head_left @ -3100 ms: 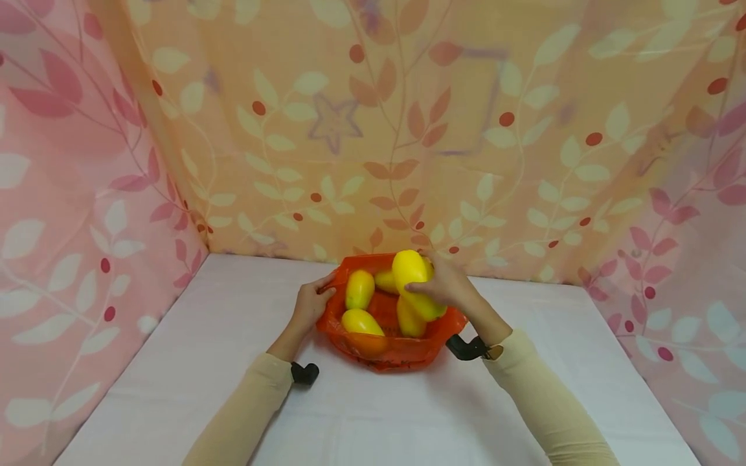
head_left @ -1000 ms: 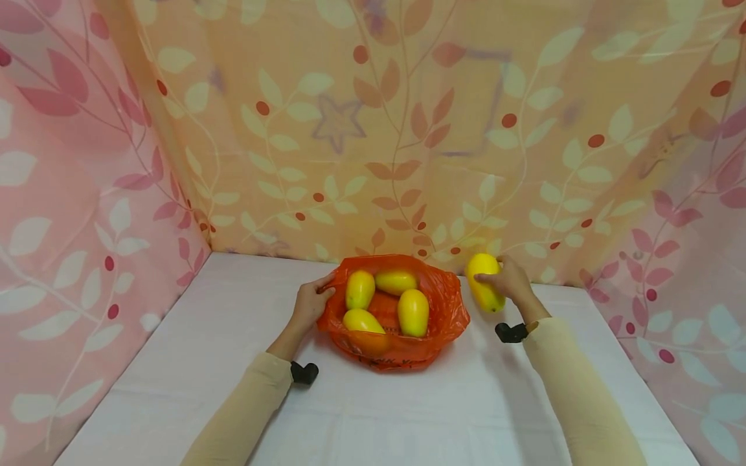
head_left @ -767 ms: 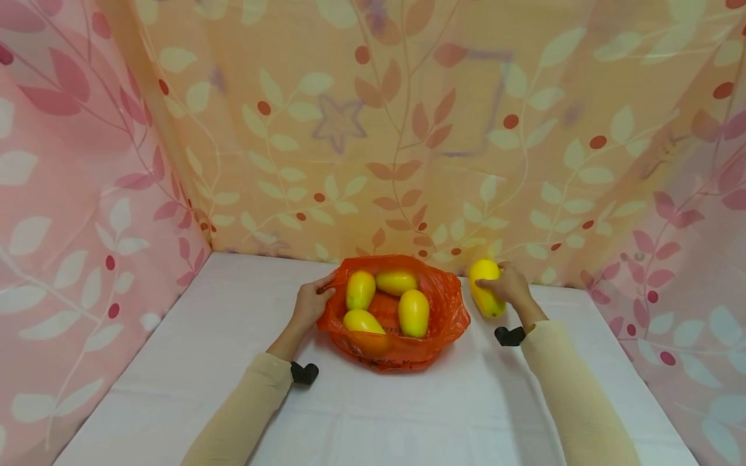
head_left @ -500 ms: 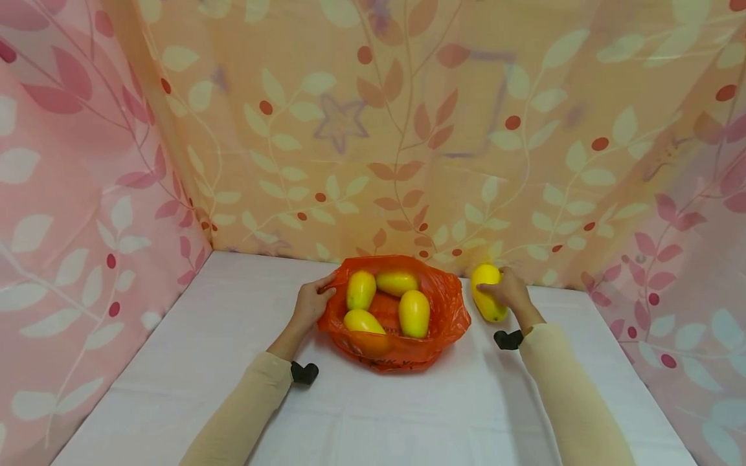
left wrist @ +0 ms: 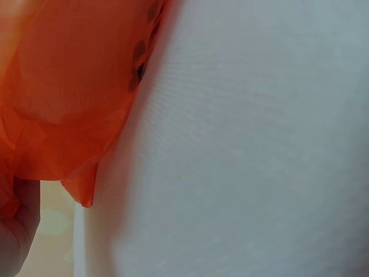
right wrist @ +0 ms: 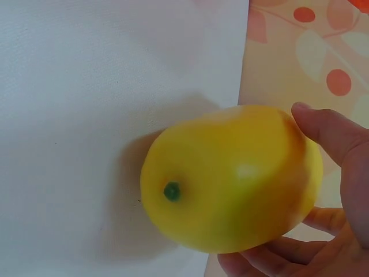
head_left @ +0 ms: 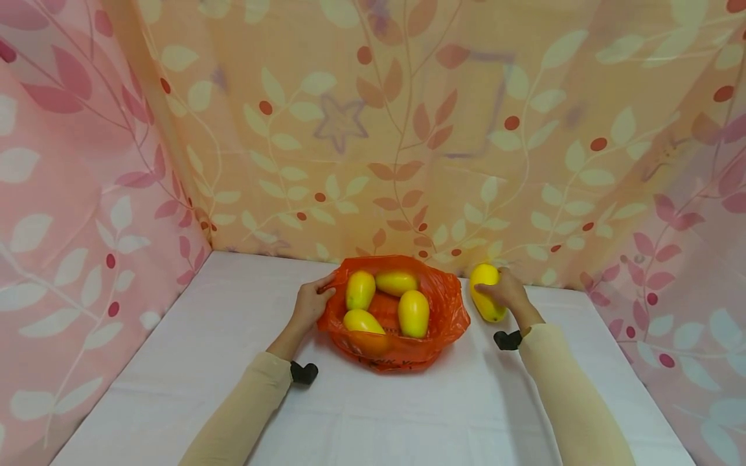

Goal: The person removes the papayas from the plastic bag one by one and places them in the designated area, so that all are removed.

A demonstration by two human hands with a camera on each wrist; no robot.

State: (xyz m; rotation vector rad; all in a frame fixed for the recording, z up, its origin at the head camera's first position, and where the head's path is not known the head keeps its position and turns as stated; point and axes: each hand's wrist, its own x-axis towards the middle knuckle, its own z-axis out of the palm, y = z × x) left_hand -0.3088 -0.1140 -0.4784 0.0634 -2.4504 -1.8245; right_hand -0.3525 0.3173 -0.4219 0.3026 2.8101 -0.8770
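An orange-red plastic bag, its mouth spread wide, stands on the table with several yellow mangoes inside, one of them a mango at the bag's right. My left hand pinches the bag's left rim; in the left wrist view the bag hides most of its fingers. To the right of the bag, my right hand grips another yellow mango, thumb on one side and fingers on the other. The right wrist view shows this mango with a green stem spot, low over the table or touching it; which, I cannot tell.
A white cloth covers the table. Behind it hangs a leaf-patterned orange curtain, and pink patterned cloths close both sides. Black camera mounts sit at both wrists.
My right hand has lifted the mango out of the bag, carried it right and lowered it towards the table. Over the last half second it has barely moved. The left hand has kept its place.
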